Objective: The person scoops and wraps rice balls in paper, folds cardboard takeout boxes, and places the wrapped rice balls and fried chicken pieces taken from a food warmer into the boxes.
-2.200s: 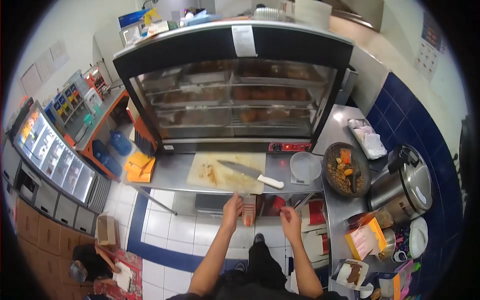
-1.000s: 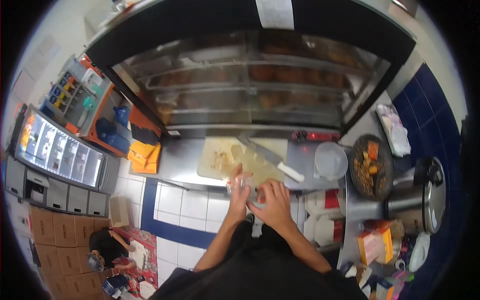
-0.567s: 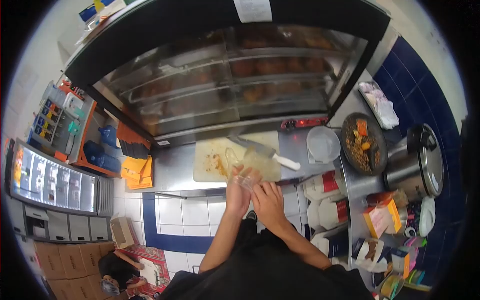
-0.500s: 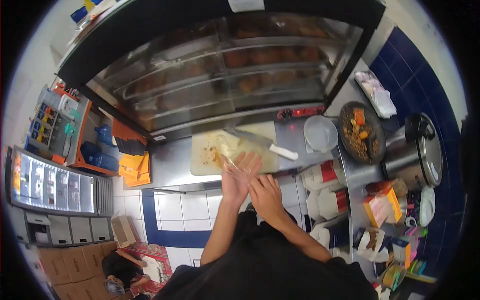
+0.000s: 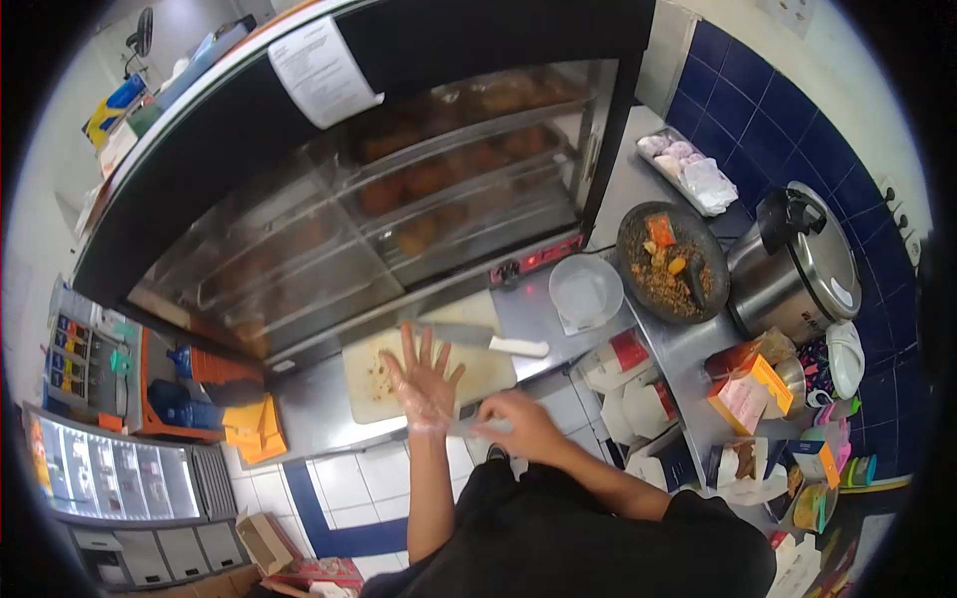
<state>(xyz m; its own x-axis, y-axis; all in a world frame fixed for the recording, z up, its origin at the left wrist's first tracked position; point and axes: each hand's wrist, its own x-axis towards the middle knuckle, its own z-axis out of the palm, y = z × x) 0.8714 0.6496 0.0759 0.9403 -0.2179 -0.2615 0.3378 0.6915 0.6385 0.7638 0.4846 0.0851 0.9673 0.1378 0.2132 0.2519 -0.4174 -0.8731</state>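
My left hand (image 5: 424, 389) has its fingers spread above the front edge of the cutting board (image 5: 364, 394), with a clear plastic glove (image 5: 429, 422) around its palm and wrist. My right hand (image 5: 513, 424) is beside the left wrist, its fingers pinched on the glove's edge. On the board lies a knife (image 5: 469, 337), its white handle pointing right. A clear round tub (image 5: 585, 291) stands right of the board. Farther right is a dark stone mortar (image 5: 638, 289) holding a chunky ground mix and a pestle.
Behind the board rises a glass food warmer (image 5: 329, 239). To the right are a steel cooker (image 5: 788, 269), a tray of wrapped pieces (image 5: 698, 179) and open boxes (image 5: 743, 399). Orange packets (image 5: 256, 429) lie at the counter's left end. Part of a person's arm shows at the bottom left.
The glove has come down over my left hand, whose fingers have spread wide. My right hand has moved to the left wrist. The view has turned toward the right.
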